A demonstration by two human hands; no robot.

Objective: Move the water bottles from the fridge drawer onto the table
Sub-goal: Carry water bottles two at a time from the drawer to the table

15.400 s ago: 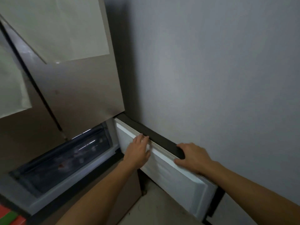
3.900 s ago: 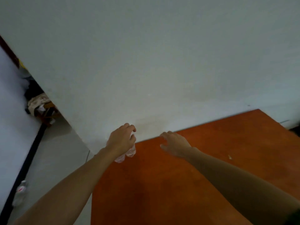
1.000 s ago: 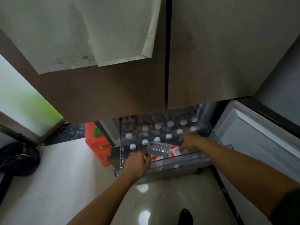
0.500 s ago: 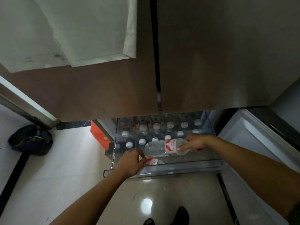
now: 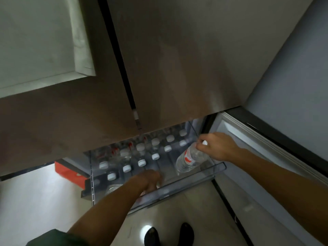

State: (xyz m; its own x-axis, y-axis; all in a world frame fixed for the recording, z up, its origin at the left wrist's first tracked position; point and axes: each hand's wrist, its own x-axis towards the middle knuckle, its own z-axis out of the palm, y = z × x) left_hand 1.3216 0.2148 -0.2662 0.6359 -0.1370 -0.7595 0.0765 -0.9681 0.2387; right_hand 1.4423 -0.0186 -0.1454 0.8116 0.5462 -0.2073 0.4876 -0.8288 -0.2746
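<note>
The clear fridge drawer (image 5: 204,176) is pulled out below the brown upper doors. Several upright water bottles (image 5: 142,162) with white caps stand in rows inside it. My right hand (image 5: 218,148) grips one clear, red-labelled water bottle (image 5: 189,160) by its neck, tilted above the drawer's right end. My left hand (image 5: 150,180) reaches down into the front of the drawer; it is blurred and its fingers are hidden. Another bottle (image 5: 112,188) lies on its side just left of that forearm.
The lower fridge door (image 5: 266,157) stands open on the right along a grey wall. An orange-red box (image 5: 69,173) sits on the floor left of the drawer. My dark shoes (image 5: 168,235) stand on the glossy floor in front.
My right hand has lifted the bottle from lying flat to hanging tilted at the drawer's right end. My left hand has gone deeper into the drawer front.
</note>
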